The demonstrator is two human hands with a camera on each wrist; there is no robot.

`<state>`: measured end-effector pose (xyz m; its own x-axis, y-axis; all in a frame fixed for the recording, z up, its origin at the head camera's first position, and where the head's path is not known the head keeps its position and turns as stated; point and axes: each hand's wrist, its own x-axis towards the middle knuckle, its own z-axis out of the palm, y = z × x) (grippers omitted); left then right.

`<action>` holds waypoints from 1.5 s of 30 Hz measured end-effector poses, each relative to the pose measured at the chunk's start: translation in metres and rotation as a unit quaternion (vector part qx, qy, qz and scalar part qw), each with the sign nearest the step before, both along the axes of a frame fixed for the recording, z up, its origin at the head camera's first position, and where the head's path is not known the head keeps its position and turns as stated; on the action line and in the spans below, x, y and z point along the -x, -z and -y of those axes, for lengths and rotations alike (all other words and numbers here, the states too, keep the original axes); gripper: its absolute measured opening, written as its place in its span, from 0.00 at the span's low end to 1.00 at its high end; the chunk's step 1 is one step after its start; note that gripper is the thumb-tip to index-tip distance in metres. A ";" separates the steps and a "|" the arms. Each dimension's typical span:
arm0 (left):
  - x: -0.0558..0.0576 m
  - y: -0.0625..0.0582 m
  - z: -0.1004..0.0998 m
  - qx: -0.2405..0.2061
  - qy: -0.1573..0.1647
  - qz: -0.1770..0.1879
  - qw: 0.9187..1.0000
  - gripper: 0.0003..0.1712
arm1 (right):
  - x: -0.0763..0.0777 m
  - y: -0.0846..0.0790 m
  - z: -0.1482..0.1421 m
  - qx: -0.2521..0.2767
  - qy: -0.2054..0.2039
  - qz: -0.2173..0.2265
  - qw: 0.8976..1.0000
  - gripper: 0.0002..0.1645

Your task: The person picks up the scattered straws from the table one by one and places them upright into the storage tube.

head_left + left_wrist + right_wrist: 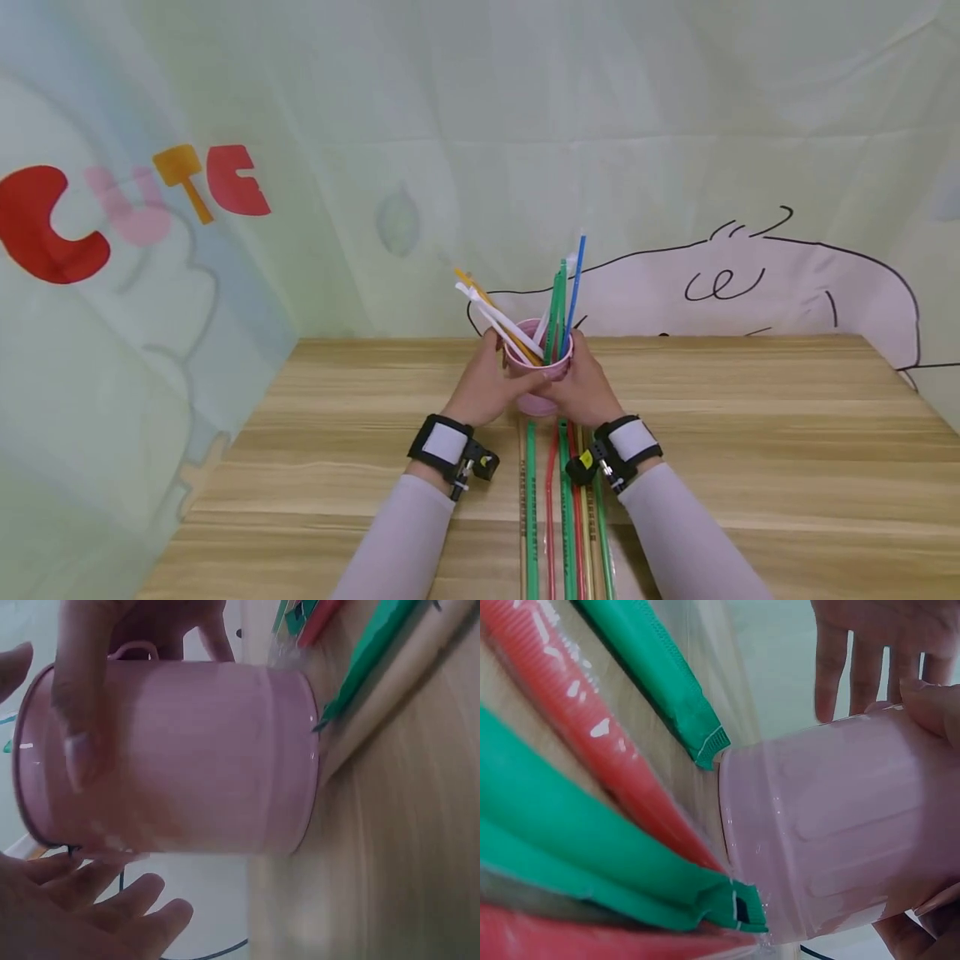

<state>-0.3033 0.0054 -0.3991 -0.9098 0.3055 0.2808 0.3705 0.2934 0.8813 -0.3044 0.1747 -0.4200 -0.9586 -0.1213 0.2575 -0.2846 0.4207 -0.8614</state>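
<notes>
A small pink pail (pixel 537 406) stands upright between both hands, near the far side of the table. My left hand (pixel 482 388) grips its left side and my right hand (pixel 589 393) grips its right side, with the thumbs meeting across the front. White straws (pixel 491 315), an orange straw (pixel 475 283), green straws (pixel 556 310) and a blue straw (pixel 576 279) stick out of the top, fanned left and right. In the right wrist view, the pail's base is right at the ends of wrapped green straws (pixel 660 675) and a red straw (pixel 607 731).
Several long wrapped straws in green (pixel 532 517), red (pixel 550 512) and tan (pixel 522 500) lie side by side from the pail toward me, between my forearms. Behind the wooden table (pixel 750 467) hangs a printed cloth backdrop (pixel 480 100).
</notes>
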 end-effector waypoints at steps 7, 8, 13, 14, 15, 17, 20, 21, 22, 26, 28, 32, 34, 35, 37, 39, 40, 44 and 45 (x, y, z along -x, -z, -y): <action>-0.015 -0.015 -0.007 -0.046 0.026 -0.009 0.999 0.48 | 0.001 -0.001 0.003 -0.010 0.001 -0.006 1.000 0.50; -0.015 -0.016 -0.008 -0.049 0.022 -0.012 0.999 0.48 | 0.001 -0.001 0.002 -0.013 0.001 -0.008 1.000 0.51; -0.011 -0.013 -0.016 -0.069 0.012 -0.032 0.997 0.48 | 0.003 0.000 -0.003 -0.028 0.005 -0.010 1.000 0.53; -0.011 -0.013 -0.017 -0.075 0.015 -0.034 0.996 0.47 | 0.004 0.001 -0.004 -0.028 0.006 -0.009 1.000 0.53; -0.011 -0.013 -0.019 -0.077 0.014 -0.033 0.996 0.47 | 0.003 0.001 -0.005 -0.027 0.007 -0.005 1.000 0.53; -0.010 -0.011 -0.020 -0.081 0.015 -0.034 0.996 0.46 | 0.003 0.002 -0.007 -0.026 0.007 0.000 1.000 0.54; -0.011 -0.007 -0.021 -0.084 0.008 -0.026 0.996 0.47 | 0.001 0.001 -0.007 -0.024 0.005 0.006 1.000 0.54; -0.010 -0.005 -0.022 -0.081 0.004 -0.027 0.996 0.48 | 0.000 0.001 -0.007 -0.024 0.003 0.007 1.000 0.55; -0.008 -0.001 -0.022 -0.077 0.000 -0.028 0.997 0.48 | 0.000 0.000 -0.007 -0.025 0.001 0.007 1.000 0.55; 0.001 0.013 -0.024 -0.047 -0.021 -0.019 0.998 0.52 | -0.002 -0.002 -0.006 -0.022 -0.010 0.005 1.000 0.55; 0.005 0.020 -0.023 -0.030 -0.033 -0.011 0.999 0.53 | -0.002 -0.002 -0.005 -0.022 -0.012 0.003 1.000 0.55; 0.009 0.024 -0.022 -0.013 -0.045 -0.002 0.999 0.55 | -0.001 -0.003 -0.004 -0.026 -0.019 -0.002 0.999 0.54; 0.009 0.024 -0.022 -0.002 -0.050 0.006 0.999 0.57 | -0.001 -0.004 -0.004 -0.029 -0.027 -0.005 0.999 0.54; 0.008 0.023 -0.023 0.001 -0.051 0.008 0.999 0.57 | -0.001 -0.005 -0.004 -0.029 -0.036 -0.007 0.999 0.54; 0.008 0.022 -0.023 0.008 -0.053 0.020 0.998 0.58 | -0.004 -0.009 -0.007 -0.040 -0.043 -0.002 0.998 0.55; 0.008 0.022 -0.023 0.012 -0.052 0.024 0.998 0.58 | -0.010 -0.015 -0.010 -0.065 -0.028 0.022 0.997 0.59; 0.008 0.022 -0.022 0.014 -0.052 0.026 0.998 0.58 | -0.014 -0.019 -0.013 -0.081 -0.020 0.035 0.996 0.60; 0.008 0.023 -0.021 0.011 -0.049 0.026 0.998 0.57 | -0.033 -0.030 -0.027 -0.158 0.027 0.104 0.982 0.57; 0.008 0.023 -0.020 0.012 -0.051 0.028 0.998 0.57 | -0.038 -0.031 -0.031 -0.177 0.030 0.113 0.977 0.53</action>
<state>-0.3118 0.0255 -0.4225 -0.9504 0.2175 0.2224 0.2885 0.3489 0.8917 -0.2664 0.2053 -0.3890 -0.9943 -0.1063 -0.0100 -0.0693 0.7140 -0.6967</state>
